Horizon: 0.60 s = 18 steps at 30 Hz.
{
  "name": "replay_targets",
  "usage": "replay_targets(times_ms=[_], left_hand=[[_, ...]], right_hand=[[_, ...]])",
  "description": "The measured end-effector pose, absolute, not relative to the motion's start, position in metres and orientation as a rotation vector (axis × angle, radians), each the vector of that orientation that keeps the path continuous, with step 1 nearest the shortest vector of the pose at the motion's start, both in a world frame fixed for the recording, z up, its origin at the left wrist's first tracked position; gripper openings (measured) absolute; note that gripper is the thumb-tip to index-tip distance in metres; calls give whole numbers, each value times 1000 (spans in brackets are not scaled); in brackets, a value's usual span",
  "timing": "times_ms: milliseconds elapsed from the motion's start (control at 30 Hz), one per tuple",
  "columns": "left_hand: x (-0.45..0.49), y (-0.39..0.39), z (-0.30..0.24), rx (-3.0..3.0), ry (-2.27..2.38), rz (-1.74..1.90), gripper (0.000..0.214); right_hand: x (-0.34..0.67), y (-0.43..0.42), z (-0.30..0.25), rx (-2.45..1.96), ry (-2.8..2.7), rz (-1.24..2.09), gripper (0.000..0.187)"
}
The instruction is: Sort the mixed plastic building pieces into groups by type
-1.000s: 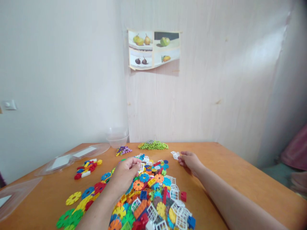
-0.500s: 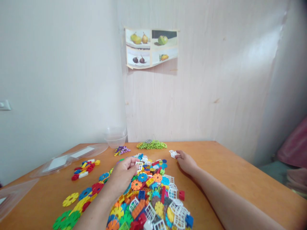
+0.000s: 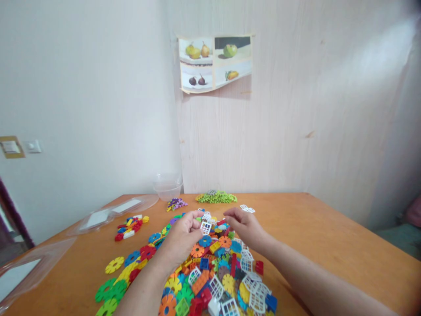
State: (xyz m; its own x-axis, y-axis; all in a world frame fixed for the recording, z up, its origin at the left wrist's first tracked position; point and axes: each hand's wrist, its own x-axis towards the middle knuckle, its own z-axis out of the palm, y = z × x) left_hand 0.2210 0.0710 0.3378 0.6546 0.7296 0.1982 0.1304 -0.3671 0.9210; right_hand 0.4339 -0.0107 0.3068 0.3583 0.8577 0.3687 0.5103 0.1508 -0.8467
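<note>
A big heap of colourful plastic building pieces lies on the orange table in front of me. My left hand is above the heap's far end, pinching a small white window piece between thumb and fingers. My right hand hovers just to the right of it, fingers curled loosely towards the white piece, with nothing visibly in them. A little pile of white window pieces lies on the table beyond my right hand.
Sorted piles lie about: green pieces and purple pieces at the back, small bricks on the left, flat gear discs at the near left. A clear bowl and clear plastic lids stand at the back left. Walls close off the far side.
My right hand left white pieces on the small pile and came back left to the heap. My left hand lifted a white window piece from the heap towards it.
</note>
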Motion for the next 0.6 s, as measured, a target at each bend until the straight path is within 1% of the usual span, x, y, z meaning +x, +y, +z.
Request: replay_targets(times_ms=[100,200,300,367,467,600], left_hand=[[223,65,340,1880,603,702,56],[226,59,340,1874,581,668,60],[227,58,340,1852,608,659,63],[226,61,341,1856,655,696,61],[222,66,344,1865,754,807,55],[216,71,351,1800,925,955,47]], right_hand=[[402,-17,312,-1336,-1349,642,27],[385,-19,312,-1296,-1332,693,23],[390,-15,311,-1327,-1249,717,22],[406,-10,311,-1359,-1124,683,20],[445,-5,308,-1469,-839,534,16],[500,-6,297,-1536,-663,444,11]])
